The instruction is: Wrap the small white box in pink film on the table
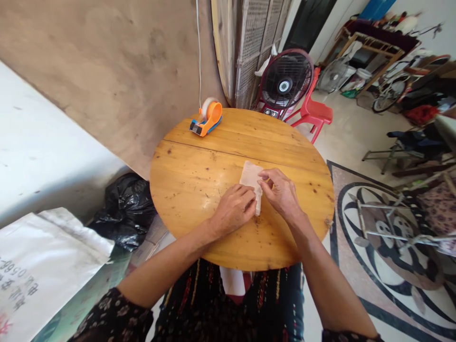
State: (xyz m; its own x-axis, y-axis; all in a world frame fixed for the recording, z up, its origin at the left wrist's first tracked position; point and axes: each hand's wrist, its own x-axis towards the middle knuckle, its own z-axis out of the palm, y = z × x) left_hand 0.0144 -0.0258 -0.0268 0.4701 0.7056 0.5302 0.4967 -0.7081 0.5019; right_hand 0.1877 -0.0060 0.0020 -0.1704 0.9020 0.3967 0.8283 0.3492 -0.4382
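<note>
A small, thin pale-pink sheet (251, 173), paper or cloth-like, lies flat on the round wooden table (199, 175). My left hand (233, 207) rests over its lower left part, fingers curled down on it and hiding that side. At the sheet's right edge, my right hand (280, 190) has thumb and index finger drawn close in a pinch. Whether the edge is firmly between those fingertips is hard to make out. An orange and blue tape dispenser (210, 118) with a roll of tape stands near the table's far left edge.
A floor fan (285, 83) and a red plastic chair (315, 111) stand beyond the table. A black plastic bag (124, 204) and a white sack (46, 266) sit at the left. Metal-framed chairs are on the right.
</note>
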